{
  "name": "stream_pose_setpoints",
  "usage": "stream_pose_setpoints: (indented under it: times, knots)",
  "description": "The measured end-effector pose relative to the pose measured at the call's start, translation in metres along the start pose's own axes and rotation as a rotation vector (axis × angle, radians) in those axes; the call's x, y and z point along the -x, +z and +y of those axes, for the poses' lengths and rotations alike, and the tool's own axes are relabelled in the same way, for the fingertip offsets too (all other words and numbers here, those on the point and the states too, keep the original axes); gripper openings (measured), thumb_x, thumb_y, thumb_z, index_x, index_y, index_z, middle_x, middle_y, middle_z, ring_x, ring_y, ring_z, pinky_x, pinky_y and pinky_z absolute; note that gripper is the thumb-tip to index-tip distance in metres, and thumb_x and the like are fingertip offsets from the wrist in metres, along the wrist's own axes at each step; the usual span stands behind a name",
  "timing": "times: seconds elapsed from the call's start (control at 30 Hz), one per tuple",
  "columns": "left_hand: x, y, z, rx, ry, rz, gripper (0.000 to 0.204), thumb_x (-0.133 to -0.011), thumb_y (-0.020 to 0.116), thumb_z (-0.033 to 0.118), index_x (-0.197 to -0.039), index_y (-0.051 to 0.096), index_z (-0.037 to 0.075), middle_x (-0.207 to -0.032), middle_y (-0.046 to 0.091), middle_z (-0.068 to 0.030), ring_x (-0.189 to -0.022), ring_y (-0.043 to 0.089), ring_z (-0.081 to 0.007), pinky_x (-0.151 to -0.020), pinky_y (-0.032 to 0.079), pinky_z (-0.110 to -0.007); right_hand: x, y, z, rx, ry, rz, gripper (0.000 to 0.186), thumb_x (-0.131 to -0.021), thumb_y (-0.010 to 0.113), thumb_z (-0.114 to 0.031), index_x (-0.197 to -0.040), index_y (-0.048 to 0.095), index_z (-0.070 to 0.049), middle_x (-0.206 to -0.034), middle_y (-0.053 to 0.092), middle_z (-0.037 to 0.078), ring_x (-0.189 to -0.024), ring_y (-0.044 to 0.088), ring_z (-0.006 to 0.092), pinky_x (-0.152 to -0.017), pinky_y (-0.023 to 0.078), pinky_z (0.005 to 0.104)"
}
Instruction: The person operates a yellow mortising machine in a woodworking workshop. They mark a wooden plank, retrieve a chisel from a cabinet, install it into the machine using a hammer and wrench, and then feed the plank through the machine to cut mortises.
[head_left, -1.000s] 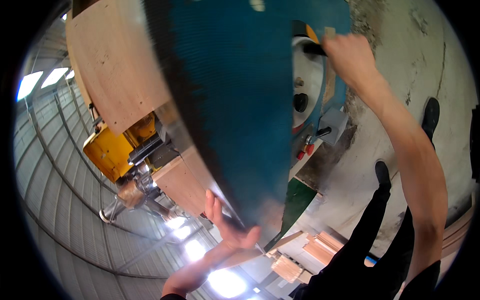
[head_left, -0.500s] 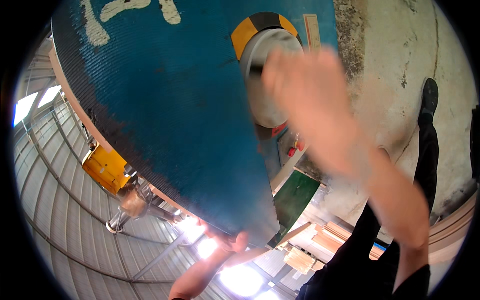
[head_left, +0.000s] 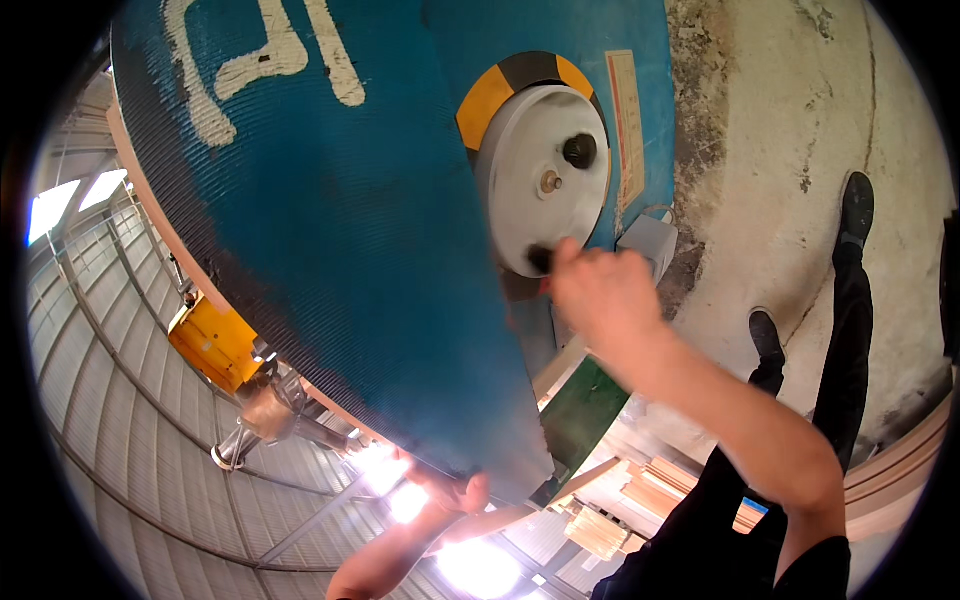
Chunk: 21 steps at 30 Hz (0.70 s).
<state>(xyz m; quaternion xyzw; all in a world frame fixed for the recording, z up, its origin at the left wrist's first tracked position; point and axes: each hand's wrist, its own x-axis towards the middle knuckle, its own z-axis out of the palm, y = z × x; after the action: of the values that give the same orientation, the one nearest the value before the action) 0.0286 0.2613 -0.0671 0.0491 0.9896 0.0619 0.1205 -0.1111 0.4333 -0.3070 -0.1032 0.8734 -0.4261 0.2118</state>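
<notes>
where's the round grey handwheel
In the head view, the round grey handwheel is right of centre, upper half, on the blue machine, under a yellow-and-black arc; the right hand is at its lower black knob.

The wheel [head_left: 525, 205] looked like smooth metal and its upper knob [head_left: 579, 151] like plastic, while the blue panel [head_left: 350, 240] was bumpy and scuffed, and the floor [head_left: 770, 120] rough like stone.

I am seeing cracked concrete floor [head_left: 765, 130] at right; ribbed roofing [head_left: 110, 390] is curving at left, skylights [head_left: 480, 570] are glaring, wooden planks [head_left: 660, 485] are lying stacked.
</notes>
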Motion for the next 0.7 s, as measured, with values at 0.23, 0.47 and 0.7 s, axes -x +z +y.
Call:
stream_pose_setpoints:
  times: [0.23,0.47,0.7]
  knots:
    - [-0.027,0.001,0.021,-0.080,0.101,0.031,0.078,-0.088,0.059,0.048,-0.147,0.034,0.003,-0.144,0.038,-0.0150,-0.132,0.035,-0.0356,-0.111,0.023,-0.053,-0.100,-0.095,0.053,0.143,-0.084,-0.118,0.017,-0.075,0.075,-0.006,-0.090,0.073,-0.013,-0.089,0.071,0.002,-0.085,0.070,0.0214,-0.078,0.050,0.0356]
    - [-0.022,0.008,0.013,-0.105,0.109,0.089,0.093,-0.088,0.056,0.059,-0.148,0.022,-0.004,-0.138,0.029,-0.0209,-0.128,0.030,-0.0309,-0.108,0.024,-0.051,-0.029,0.015,0.061,0.039,0.073,-0.358,0.014,-0.091,0.059,-0.012,-0.100,0.068,-0.008,-0.089,0.071,0.003,-0.087,0.072,0.0185,-0.068,0.055,0.0359]
    - [-0.034,0.007,0.031,-0.029,0.035,0.125,0.091,-0.090,0.062,0.050,-0.150,0.026,-0.008,-0.156,0.026,-0.0291,-0.144,0.027,-0.0421,-0.117,0.021,-0.053,-0.113,-0.066,0.081,0.368,-0.171,0.154,0.025,-0.075,0.074,-0.009,-0.099,0.067,-0.008,-0.081,0.073,0.005,-0.082,0.074,0.0199,-0.068,0.055,0.0328]
